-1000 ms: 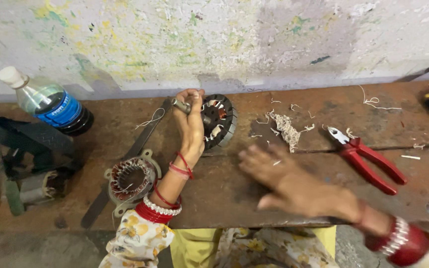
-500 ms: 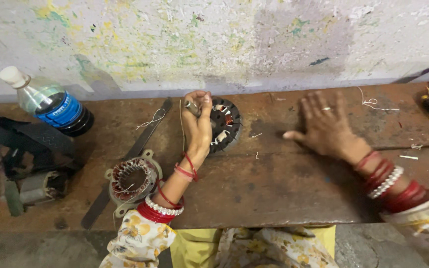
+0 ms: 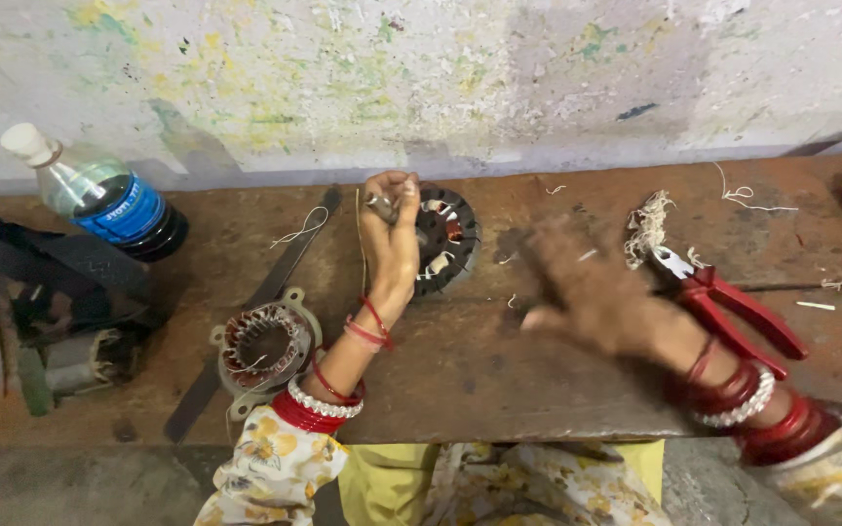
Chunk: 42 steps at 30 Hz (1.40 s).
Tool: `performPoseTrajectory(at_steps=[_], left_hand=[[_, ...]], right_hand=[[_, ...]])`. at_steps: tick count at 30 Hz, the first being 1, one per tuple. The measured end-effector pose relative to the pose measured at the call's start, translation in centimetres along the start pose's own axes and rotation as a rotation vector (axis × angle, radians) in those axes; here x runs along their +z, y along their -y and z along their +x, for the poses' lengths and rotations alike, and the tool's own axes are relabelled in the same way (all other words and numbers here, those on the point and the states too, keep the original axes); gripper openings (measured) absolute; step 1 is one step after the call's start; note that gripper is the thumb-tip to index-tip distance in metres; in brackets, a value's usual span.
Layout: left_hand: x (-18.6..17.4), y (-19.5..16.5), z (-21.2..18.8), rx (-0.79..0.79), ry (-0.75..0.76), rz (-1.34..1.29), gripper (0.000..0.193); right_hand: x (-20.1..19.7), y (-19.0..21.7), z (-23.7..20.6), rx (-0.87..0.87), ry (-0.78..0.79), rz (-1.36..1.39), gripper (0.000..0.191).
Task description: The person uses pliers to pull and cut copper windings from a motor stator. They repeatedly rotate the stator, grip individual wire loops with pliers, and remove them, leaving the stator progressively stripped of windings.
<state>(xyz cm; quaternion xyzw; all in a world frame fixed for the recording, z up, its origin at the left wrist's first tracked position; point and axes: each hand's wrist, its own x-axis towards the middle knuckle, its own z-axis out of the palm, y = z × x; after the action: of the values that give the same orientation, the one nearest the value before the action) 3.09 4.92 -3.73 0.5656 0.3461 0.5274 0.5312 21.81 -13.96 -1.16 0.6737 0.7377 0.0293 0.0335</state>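
Tabletop [image 3: 538, 390] of worn brown wood fills the head view, with a paint-flecked wall [image 3: 440, 78] behind it at twelve o'clock. At nine o'clock lies a dark strap [image 3: 41, 263] over some metal parts, and a clear bottle [image 3: 99, 195] with a blue label lies on its side toward ten o'clock. A long flat metal bar [image 3: 246, 321] runs slantwise left of centre, with a copper-wound motor ring [image 3: 265, 343] just beside it at seven o'clock. A dark round motor part [image 3: 445, 239] sits near the centre. The left hand [image 3: 392, 239] rests against that part's left edge, its fingers closed around a small metal tool [image 3: 380, 205] and a thin wire [image 3: 361, 234] that hangs down. The right hand [image 3: 596, 292] is blurred, flat over the wood at three o'clock, fingers spread and holding nothing. Red-handled pliers [image 3: 733, 307] lie just beside it, touching a tuft of pale thread scraps [image 3: 647, 224] at two o'clock.
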Motion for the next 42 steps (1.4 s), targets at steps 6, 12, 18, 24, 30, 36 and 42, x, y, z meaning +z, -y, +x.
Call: performPoseTrajectory(at_steps=[6,12,18,24,30,36,42], left_hand=[[0.7,0.3,-0.8,0.168,0.085,0.121,0.028],[0.5,-0.5,-0.9,0.151,0.101,0.150,0.031],[0.5,-0.7,-1.0,0.164,0.107,0.148,0.033],[0.6,-0.5,-1.0,0.160,0.090,0.169,0.034],[0.5,-0.6,-1.3,0.239,0.091,0.281,0.034],[0.1,-0.7,-1.2,0.147,0.112,0.317,0.037],[-0.6,-0.2,-0.5,0.325,0.149,0.468,0.033]], right_hand=[[0.8,-5.0,0.3,0.327,-0.299,0.119,0.063],[1.4,-2.5,2.3,0.168,-0.385,0.346,0.034],[0.9,-0.7,3.6,0.083,-0.369,0.421,0.021],[1.9,-1.5,4.0,0.047,-0.395,0.345,0.016],[0.1,-6.8,1.8,0.393,-0.511,0.356,0.013],[-2.8,-7.9,-0.5,0.384,-0.753,-0.021,0.050],[-3.3,-2.5,2.4,-0.050,-0.690,0.238,0.021]])
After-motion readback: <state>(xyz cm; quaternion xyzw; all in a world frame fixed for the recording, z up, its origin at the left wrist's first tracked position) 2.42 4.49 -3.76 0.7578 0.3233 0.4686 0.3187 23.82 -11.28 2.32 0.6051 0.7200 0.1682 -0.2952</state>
